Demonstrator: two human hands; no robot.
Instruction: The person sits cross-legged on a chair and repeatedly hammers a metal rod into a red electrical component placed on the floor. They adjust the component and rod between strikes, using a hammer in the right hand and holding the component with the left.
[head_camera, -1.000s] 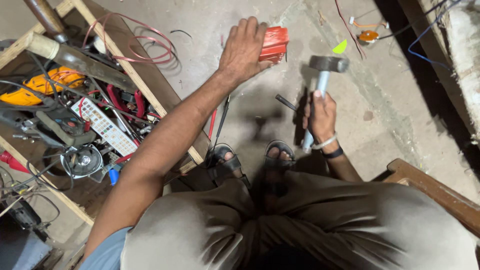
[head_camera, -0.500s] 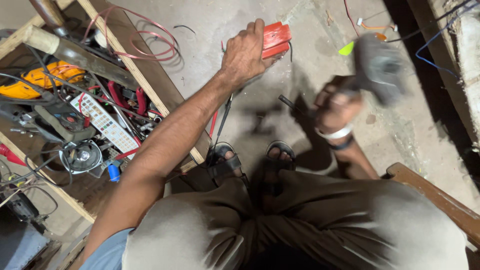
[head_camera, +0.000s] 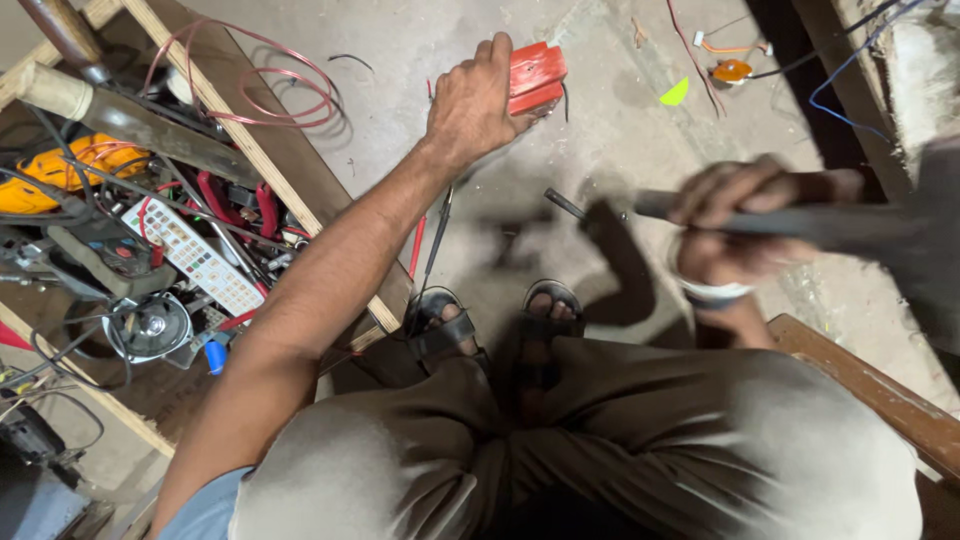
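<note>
1. A bare concrete floor (head_camera: 600, 130), grey and stained, is seen from above, with the seated person's knees and sandalled feet (head_camera: 495, 325) at the lower centre.
2. A shallow wooden tray (head_camera: 250, 150) is laid at the left, crowded with tools and cable; its pale slat rim runs diagonally beside the left forearm.
3. A dark hammer (head_camera: 850, 225), heavily blurred, is gripped around its handle by the right hand (head_camera: 745, 230), fingers closed tight, raised above the floor at the right; the head is lost in blur near the frame edge.
4. A wooden chair edge (head_camera: 880, 385) is shown at the lower right, just beside the right knee.
5. A loop of reddish wire (head_camera: 265, 80) is draped over the tray's upper rim.
6. A yellow meter casing (head_camera: 60, 175) is lodged at the tray's left side.
7. A white rectangular panel (head_camera: 195, 255) with rows of small coloured squares is lying in the tray, tilted, near the forearm.
8. A small red block (head_camera: 535, 75) is pressed to the floor by the left hand (head_camera: 475, 105), palm down, fingers wrapped over its near edge.
9. A thin dark rod (head_camera: 565, 203) lies on the floor between the two hands.
10. A lime-green scrap (head_camera: 676, 93) and an orange component (head_camera: 732, 70) with trailing wires are set apart on the floor beyond the block.
</note>
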